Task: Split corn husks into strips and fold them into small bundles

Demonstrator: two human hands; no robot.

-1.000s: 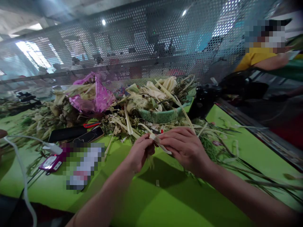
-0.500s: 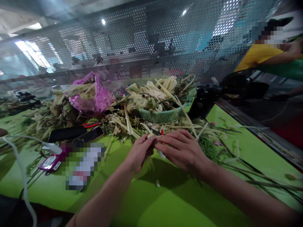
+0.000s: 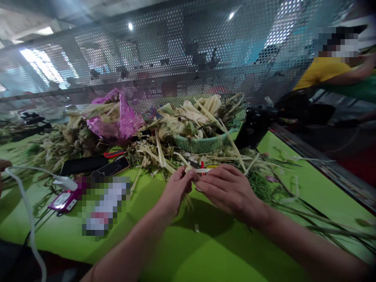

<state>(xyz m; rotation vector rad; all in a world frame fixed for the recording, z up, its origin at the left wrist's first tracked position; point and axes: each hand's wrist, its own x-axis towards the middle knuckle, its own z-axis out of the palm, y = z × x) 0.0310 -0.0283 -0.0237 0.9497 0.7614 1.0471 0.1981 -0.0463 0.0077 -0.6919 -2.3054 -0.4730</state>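
Over the near middle of the table, my left hand (image 3: 178, 190) is closed, thumb against fingers, on one end of a pale husk strip (image 3: 202, 170). My right hand (image 3: 230, 190) is closed on the strip's other end, its fingers bent and close to the left fingertips. A short white span of the strip shows between the hands; the rest is hidden by my fingers. Just behind them lie a red-handled tool (image 3: 202, 165), partly covered, and loose dry husks (image 3: 160, 150).
A green basket (image 3: 199, 145) heaped with dry husks stands behind my hands. Left of it sits a pink plastic bag (image 3: 127, 121) of husks. Phones (image 3: 110, 167), a purple power strip (image 3: 66, 199) and a white cable (image 3: 22, 196) lie left. Another person's hand (image 3: 4, 168) shows at the left edge.
My right hand has turned slightly and its fingers have curled in more. More of the pale strip now shows between my hands. The other person's hand reaches further into view at left.
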